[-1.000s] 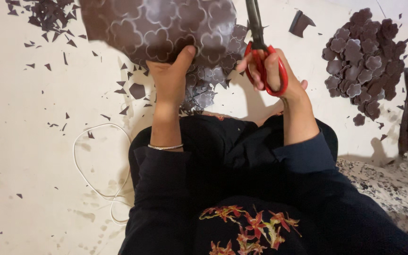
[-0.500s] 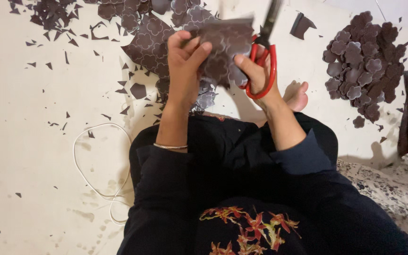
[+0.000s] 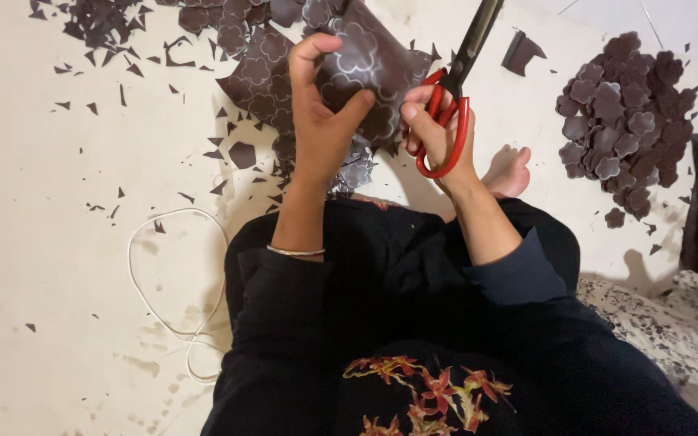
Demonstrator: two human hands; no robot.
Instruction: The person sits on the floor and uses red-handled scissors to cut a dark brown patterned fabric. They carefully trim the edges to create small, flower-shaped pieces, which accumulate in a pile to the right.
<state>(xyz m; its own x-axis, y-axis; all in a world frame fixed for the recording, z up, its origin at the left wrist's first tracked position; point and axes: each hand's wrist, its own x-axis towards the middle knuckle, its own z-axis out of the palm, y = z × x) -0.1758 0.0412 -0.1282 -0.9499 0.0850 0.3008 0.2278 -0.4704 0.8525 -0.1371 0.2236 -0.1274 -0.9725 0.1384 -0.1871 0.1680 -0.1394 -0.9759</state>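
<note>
My left hand (image 3: 321, 121) pinches a dark brown sheet (image 3: 369, 69) printed with pale flower outlines, thumb in front and fingers behind, holding it up above the floor. My right hand (image 3: 438, 129) grips red-handled scissors (image 3: 454, 89), whose dark blades point up and to the right beside the sheet's right edge. I cannot tell whether the blades touch the sheet. I sit on the floor, dark sleeves and lap filling the lower view.
A heap of cut brown flower shapes (image 3: 620, 121) lies at the right. Offcuts and scraps (image 3: 240, 153) litter the cream floor at top left. A white cord (image 3: 175, 282) loops at the left. My bare foot (image 3: 510, 173) shows beside the scissors. Patterned fabric (image 3: 672, 331) lies lower right.
My left hand lifted the sheet off the floor and folded it smaller toward the scissors. The scissors tilted from upright to leaning right.
</note>
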